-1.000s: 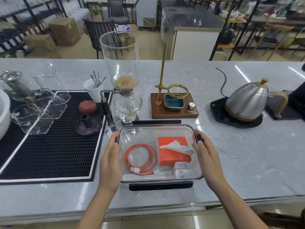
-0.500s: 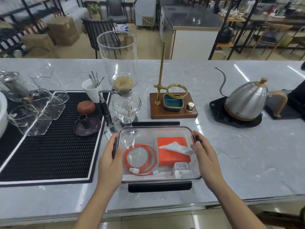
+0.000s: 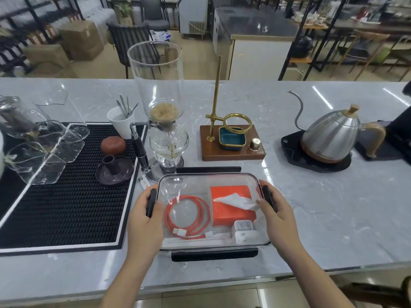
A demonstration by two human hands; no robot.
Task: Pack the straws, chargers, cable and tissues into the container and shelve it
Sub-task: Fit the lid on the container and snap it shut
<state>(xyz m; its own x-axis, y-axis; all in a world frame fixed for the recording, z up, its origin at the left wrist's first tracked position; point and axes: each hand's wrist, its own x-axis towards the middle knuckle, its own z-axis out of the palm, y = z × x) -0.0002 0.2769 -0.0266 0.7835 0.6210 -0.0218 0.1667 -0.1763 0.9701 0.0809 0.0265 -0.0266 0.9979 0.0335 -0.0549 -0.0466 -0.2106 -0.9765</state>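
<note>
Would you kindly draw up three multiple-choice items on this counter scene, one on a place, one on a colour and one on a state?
1. Where does the kettle stand relative to the container?
A. far right
B. far left
C. inside it

2. What colour is the cable?
A. blue
B. orange
C. black

3. How are the container's side latches?
A. lying loose on the counter
B. under both hands
C. untouched

Answers:
1 A, the kettle sits on its black base toward the counter's right end.
2 B, the coiled cable lies orange beside the tissue box.
3 B, the left hand and right hand each cover a black latch at the container's ends.
</note>
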